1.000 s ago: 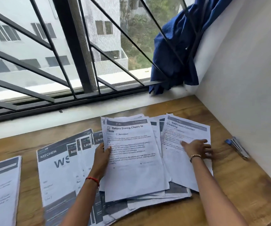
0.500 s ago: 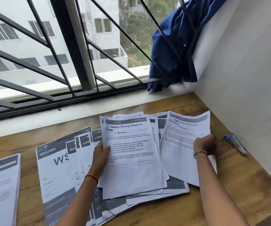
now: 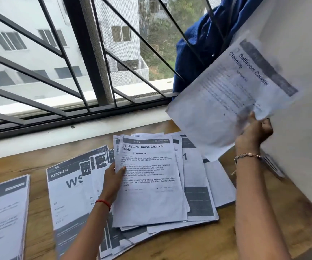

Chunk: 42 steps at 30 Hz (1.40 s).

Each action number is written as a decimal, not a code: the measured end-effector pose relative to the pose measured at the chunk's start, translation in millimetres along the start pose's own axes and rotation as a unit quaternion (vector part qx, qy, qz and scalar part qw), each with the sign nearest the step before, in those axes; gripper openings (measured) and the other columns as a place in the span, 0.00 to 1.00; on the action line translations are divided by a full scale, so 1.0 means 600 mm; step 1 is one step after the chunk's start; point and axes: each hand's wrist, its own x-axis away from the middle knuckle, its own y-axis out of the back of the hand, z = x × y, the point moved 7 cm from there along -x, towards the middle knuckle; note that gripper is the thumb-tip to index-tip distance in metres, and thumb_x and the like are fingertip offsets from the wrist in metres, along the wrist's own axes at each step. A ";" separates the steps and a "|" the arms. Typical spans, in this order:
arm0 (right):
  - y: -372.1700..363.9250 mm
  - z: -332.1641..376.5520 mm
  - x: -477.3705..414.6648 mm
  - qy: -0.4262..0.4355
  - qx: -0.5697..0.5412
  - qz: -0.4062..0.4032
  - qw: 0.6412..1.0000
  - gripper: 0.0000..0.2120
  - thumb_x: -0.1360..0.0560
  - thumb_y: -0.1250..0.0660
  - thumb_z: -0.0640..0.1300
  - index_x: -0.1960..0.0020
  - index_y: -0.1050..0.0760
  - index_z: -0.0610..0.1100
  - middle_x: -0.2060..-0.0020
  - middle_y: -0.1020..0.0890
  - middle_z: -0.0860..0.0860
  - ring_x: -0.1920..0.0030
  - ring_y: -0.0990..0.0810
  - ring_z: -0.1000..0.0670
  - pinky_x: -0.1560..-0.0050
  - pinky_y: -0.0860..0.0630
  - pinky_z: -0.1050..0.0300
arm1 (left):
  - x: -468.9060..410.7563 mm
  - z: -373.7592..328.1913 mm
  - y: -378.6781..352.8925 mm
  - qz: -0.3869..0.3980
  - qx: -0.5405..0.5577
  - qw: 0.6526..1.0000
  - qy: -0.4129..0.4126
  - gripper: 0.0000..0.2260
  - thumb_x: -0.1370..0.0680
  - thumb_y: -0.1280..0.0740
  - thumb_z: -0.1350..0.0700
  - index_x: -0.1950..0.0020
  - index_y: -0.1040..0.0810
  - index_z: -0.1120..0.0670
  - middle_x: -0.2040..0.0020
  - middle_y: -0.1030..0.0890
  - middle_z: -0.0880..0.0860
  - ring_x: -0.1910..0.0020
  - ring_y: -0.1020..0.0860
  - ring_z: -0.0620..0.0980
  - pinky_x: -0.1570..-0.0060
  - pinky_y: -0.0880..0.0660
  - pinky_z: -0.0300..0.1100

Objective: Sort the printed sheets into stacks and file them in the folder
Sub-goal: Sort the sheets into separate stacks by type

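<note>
Left stack [image 3: 5, 212]: squared sheets at the table's left edge, lying flat, apart from the rest.
Kitchen fan [image 3: 65, 194]: overlapping sheets with dark header bands, spread on the wooden table [image 3: 198, 246], partly under the pile beside them.
Left hand [image 3: 114, 179]: grips the left edge of the middle pile [image 3: 198, 203], thumb on top and fingers tucked out of sight beneath; it has kept this hold for the past second.
Return Dining Chairs sheet [image 3: 151, 194]: top of that pile, flat, header away from the person, long axis running from them toward the window.
Bathroom Counter Cleaning sheet [image 3: 226, 94]: a second ago it lay flat on the right of the pile; now it is in the air, high on the right in front of the white wall, clear of all other paper (blurred by motion).
Its heading: printed face to the camera, header band toward the upper right, long axis rising from lower left to upper right.
Right hand [image 3: 254, 132]: fingers curled, pinching the sheet's lower edge near its bottom corner.
Meaning for the task: one sheet is separated and probably on its way to a stack; sorting is in its early part, and no folder shows.
</note>
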 end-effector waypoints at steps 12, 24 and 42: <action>-0.056 -0.217 0.213 -0.070 0.345 0.375 0.857 0.04 0.28 0.37 0.30 0.58 0.24 0.35 0.61 0.19 0.40 0.64 0.24 0.57 0.62 0.27 0.62 | 0.006 -0.011 0.011 0.042 0.067 0.995 0.053 0.19 0.18 0.50 0.45 0.38 0.25 0.51 0.46 0.19 0.50 0.47 0.21 0.48 0.47 0.26 0.44; -0.072 -0.293 0.273 -0.036 0.525 0.433 0.731 0.18 0.24 0.37 0.44 0.38 0.35 0.37 0.39 0.26 0.40 0.40 0.26 0.40 0.44 0.29 0.51 | 0.001 0.001 0.009 0.050 0.026 0.998 0.028 0.17 0.23 0.37 0.66 0.35 0.29 0.59 0.42 0.21 0.54 0.44 0.22 0.53 0.47 0.25 0.42; -0.096 -0.296 0.302 -0.132 0.402 0.465 0.778 0.33 0.31 0.28 0.54 0.33 0.35 0.40 0.40 0.26 0.44 0.42 0.26 0.47 0.45 0.30 0.59 | -0.001 0.000 0.042 0.001 0.157 0.986 0.049 0.17 0.24 0.43 0.73 0.39 0.29 0.58 0.54 0.19 0.54 0.64 0.18 0.46 0.66 0.21 0.38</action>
